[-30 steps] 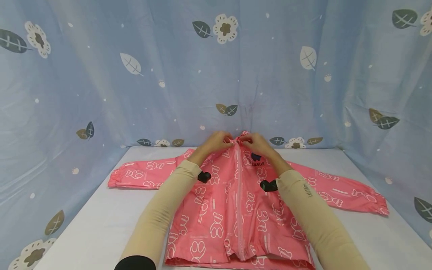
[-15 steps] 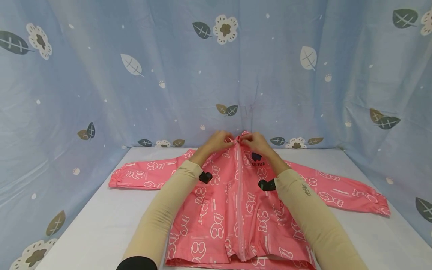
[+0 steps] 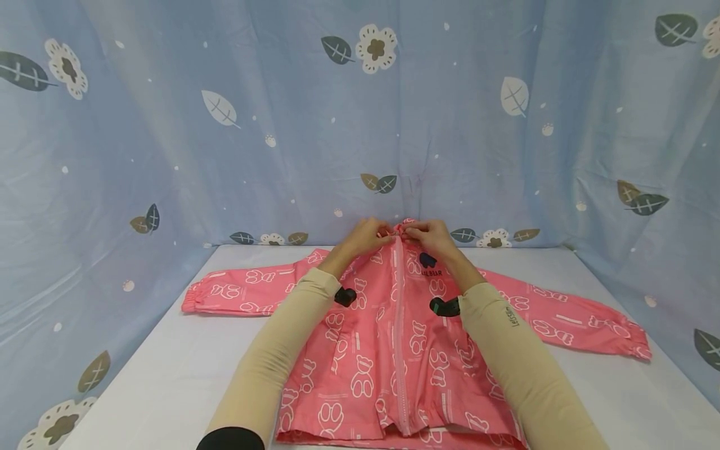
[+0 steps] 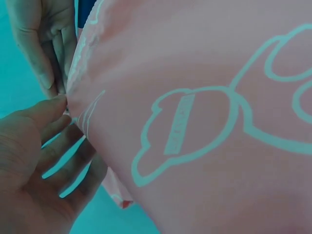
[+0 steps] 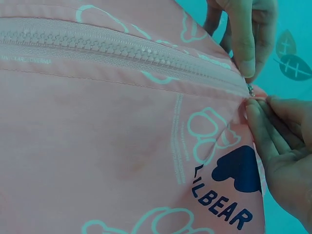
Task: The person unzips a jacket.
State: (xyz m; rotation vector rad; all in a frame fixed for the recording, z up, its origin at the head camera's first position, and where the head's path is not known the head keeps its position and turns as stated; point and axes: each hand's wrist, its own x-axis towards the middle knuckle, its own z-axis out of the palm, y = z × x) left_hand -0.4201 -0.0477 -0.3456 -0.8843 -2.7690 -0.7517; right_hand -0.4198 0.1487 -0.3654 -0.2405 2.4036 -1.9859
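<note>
A pink jacket (image 3: 360, 362) with white animal outlines lies front up, its sleeves spread to both sides. Its front zipper (image 5: 117, 46) runs up the middle with the teeth joined. At the collar end, my left hand (image 3: 367, 239) pinches the fabric just left of the zipper top, thumb against fingers. Facing it, my right hand (image 3: 434, 240) pinches the collar edge on the other side, close to a small metal zipper slider (image 5: 250, 90). The fingertips of both hands nearly meet there. Exactly what lies between the right fingertips is hidden.
The jacket lies on a white table (image 3: 146, 375). Blue curtains (image 3: 292, 125) with leaves and flowers close off the back and both sides. The left sleeve (image 3: 236, 290) and right sleeve (image 3: 574, 319) reach out toward the table's sides.
Both hands stay at the collar. My left fingertips have shifted slightly right and up, closer to the right ones. The jacket lies as before.
</note>
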